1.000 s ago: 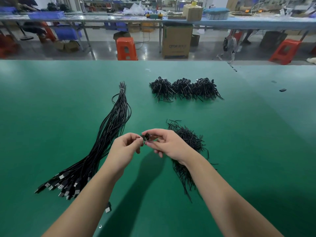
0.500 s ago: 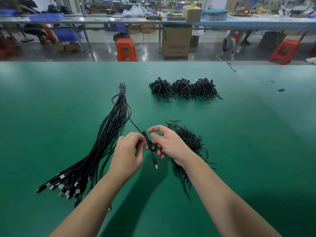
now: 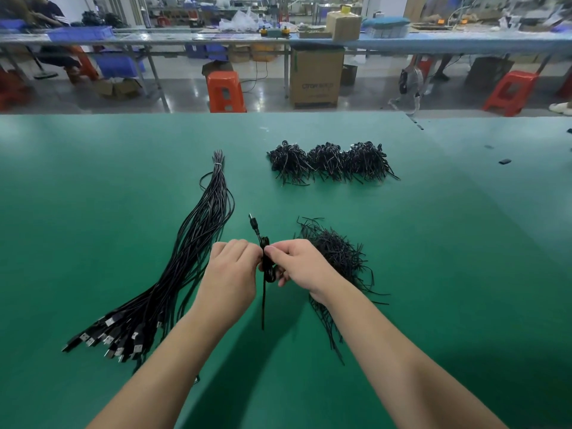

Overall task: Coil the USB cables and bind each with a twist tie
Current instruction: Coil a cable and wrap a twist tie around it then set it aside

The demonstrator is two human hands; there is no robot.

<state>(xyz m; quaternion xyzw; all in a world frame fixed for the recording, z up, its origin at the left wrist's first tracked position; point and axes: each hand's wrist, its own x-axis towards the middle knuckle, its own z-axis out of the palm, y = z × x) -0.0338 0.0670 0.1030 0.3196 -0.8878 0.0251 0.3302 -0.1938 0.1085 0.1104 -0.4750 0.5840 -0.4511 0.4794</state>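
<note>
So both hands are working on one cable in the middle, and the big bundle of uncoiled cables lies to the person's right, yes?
Not quite. The head view shows the bundle of uncoiled cables to the person's left; the loose twist ties lie on the right. The left hand and right hand do hold one cable in the middle.

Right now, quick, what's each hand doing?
Left hand: fingers pinch the coiled USB cable from its left side.
Right hand: fingers pinch the same cable from its right side.
</note>
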